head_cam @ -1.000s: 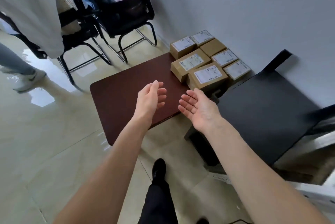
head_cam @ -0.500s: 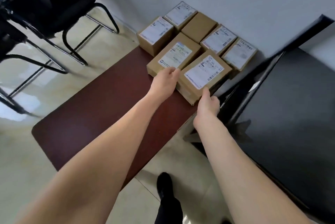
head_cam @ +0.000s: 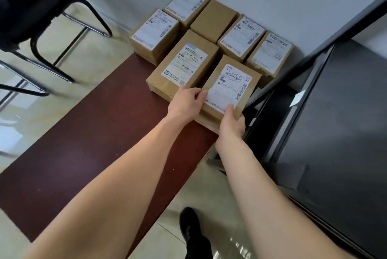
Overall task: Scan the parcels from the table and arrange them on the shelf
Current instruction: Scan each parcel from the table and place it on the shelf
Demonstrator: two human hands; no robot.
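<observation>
Both hands grasp the nearest labelled parcel [head_cam: 227,89] at the table's [head_cam: 88,143] 2 o'clock corner, left hand [head_cam: 186,104] on its left edge, right hand [head_cam: 232,122] at its near end; lifting carelessly could drag the touching neighbour parcel [head_cam: 184,66].

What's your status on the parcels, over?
Both hands, left hand and right hand, gripping nearest parcel on the table. Six more parcels behind. Nothing blocking.
</observation>
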